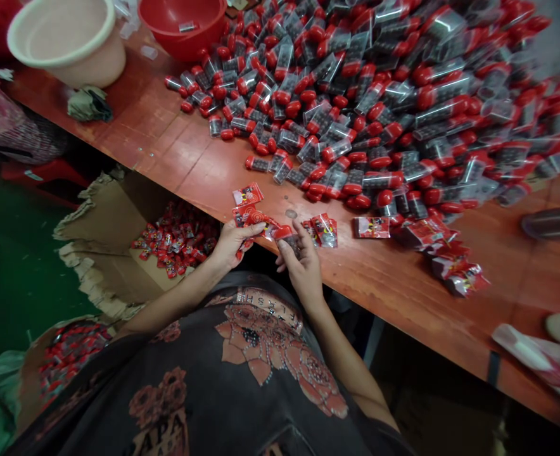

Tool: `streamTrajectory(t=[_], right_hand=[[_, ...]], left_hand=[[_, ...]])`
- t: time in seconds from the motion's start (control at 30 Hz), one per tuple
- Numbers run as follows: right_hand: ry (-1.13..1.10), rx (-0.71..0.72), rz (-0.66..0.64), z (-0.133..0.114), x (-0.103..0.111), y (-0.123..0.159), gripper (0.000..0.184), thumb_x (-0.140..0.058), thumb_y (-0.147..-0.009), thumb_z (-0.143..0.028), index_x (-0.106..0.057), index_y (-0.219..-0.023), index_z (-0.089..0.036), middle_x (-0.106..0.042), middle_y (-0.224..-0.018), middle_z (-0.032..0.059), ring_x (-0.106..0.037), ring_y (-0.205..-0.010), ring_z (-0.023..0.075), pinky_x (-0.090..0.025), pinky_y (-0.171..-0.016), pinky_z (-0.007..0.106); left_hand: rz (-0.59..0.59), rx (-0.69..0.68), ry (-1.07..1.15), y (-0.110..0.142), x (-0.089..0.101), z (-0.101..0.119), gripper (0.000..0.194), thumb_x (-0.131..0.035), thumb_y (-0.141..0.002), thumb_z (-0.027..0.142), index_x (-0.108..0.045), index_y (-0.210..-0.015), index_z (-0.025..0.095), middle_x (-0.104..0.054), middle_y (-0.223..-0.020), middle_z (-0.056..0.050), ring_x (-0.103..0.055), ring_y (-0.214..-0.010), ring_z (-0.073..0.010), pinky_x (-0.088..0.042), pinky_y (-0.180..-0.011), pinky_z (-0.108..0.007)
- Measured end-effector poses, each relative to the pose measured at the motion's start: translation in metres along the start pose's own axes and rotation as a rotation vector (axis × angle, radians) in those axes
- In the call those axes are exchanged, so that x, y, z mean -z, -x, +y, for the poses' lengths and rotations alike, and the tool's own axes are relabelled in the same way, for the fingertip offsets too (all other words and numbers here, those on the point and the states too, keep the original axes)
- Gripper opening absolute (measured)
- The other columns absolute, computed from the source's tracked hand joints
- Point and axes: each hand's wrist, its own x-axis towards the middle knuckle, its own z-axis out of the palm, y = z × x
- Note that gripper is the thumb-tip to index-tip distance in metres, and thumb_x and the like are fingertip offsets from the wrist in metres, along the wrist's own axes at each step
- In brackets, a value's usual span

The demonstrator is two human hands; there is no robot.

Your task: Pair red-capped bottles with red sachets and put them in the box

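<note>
My left hand pinches a small red printed packet between thumb and fingers at the table's front edge. In my right hand is a small see-through container with a red cap, its cap end touching or just at the packet; I cannot tell whether it is inside. Beyond my left hand lies a flat red printed packet. Just past my right fingertips are more red packets. A large heap of red-capped see-through containers with dark contents covers the far side.
Stacks of red packets lie along the table to the right. A cream tub, a red bowl and a crumpled cloth stand at the back left. Below, a torn cardboard box holds filled red packets.
</note>
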Motion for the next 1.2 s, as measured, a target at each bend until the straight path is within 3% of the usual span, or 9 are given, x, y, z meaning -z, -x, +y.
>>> streamTrajectory(t=[0.23, 0.47, 0.67, 0.87, 1.0, 1.07, 1.2], right_hand=[[-0.091, -0.017, -0.024, -0.001, 0.0, 0.002, 0.032, -0.067, -0.082, -0.035, -0.052, -0.108, -0.027, -0.061, -0.085, -0.0021, -0.057, -0.053, 0.0074, -0.048, -0.042, 0.02], [-0.1, 0.011, -0.005, 0.002, 0.001, 0.003, 0.031, -0.068, -0.081, -0.033, -0.058, -0.11, -0.027, -0.06, -0.079, -0.0028, -0.058, -0.056, 0.0083, -0.05, -0.045, 0.021], [-0.021, 0.141, 0.017, -0.002, 0.008, 0.003, 0.029, -0.07, -0.08, -0.029, -0.068, -0.109, -0.032, -0.058, -0.095, -0.0003, -0.061, -0.067, 0.0097, -0.053, -0.049, 0.023], [-0.049, 0.13, 0.044, -0.007, 0.005, 0.003, 0.03, -0.071, -0.079, -0.029, -0.067, -0.108, -0.031, -0.059, -0.094, -0.001, -0.063, -0.068, 0.0098, -0.056, -0.051, 0.023], [-0.212, 0.091, 0.128, -0.002, -0.005, 0.001, 0.032, -0.072, -0.078, -0.028, -0.057, -0.106, -0.031, -0.061, -0.088, -0.0044, -0.064, -0.061, 0.0085, -0.054, -0.048, 0.02], [-0.246, 0.093, 0.11, 0.0, -0.006, 0.0, 0.029, -0.071, -0.079, -0.028, -0.058, -0.104, -0.03, -0.063, -0.087, -0.0043, -0.065, -0.064, 0.0088, -0.056, -0.052, 0.02], [-0.239, 0.102, 0.02, -0.002, -0.004, 0.001, 0.032, -0.069, -0.08, -0.029, -0.062, -0.112, -0.029, -0.065, -0.106, 0.0008, -0.067, -0.087, 0.014, -0.061, -0.076, 0.03]], left_hand=[[0.036, -0.068, -0.034, 0.001, -0.004, -0.002, 0.026, -0.083, -0.06, 0.025, -0.062, -0.072, 0.014, -0.055, -0.058, 0.006, -0.033, -0.037, -0.0003, -0.02, -0.032, -0.017], [-0.011, -0.05, -0.047, 0.004, -0.009, -0.007, 0.032, -0.085, -0.055, 0.021, -0.066, -0.08, 0.015, -0.063, -0.065, 0.003, -0.046, -0.043, -0.0034, -0.031, -0.038, -0.017], [-0.033, -0.1, 0.036, 0.006, -0.013, -0.005, 0.041, -0.087, -0.051, 0.017, -0.069, -0.088, 0.016, -0.069, -0.075, 0.002, -0.063, -0.062, -0.0091, -0.051, -0.061, -0.02], [-0.11, -0.125, 0.0, 0.01, -0.014, -0.004, 0.047, -0.087, -0.052, 0.015, -0.069, -0.096, 0.017, -0.072, -0.08, 0.001, -0.066, -0.069, -0.0112, -0.054, -0.073, -0.024], [-0.155, -0.126, -0.064, 0.009, -0.016, -0.003, 0.034, -0.086, -0.054, 0.016, -0.068, -0.083, 0.015, -0.072, -0.078, -0.001, -0.066, -0.068, -0.0127, -0.054, -0.072, -0.026], [-0.127, -0.149, -0.062, 0.006, -0.018, -0.002, 0.031, -0.085, -0.055, 0.017, -0.067, -0.079, 0.015, -0.072, -0.076, -0.001, -0.066, -0.067, -0.0121, -0.053, -0.072, -0.025], [-0.04, -0.231, 0.009, 0.001, -0.022, -0.001, 0.037, -0.086, -0.054, 0.016, -0.065, -0.084, 0.017, -0.07, -0.078, 0.002, -0.064, -0.068, -0.0097, -0.052, -0.072, -0.022]])
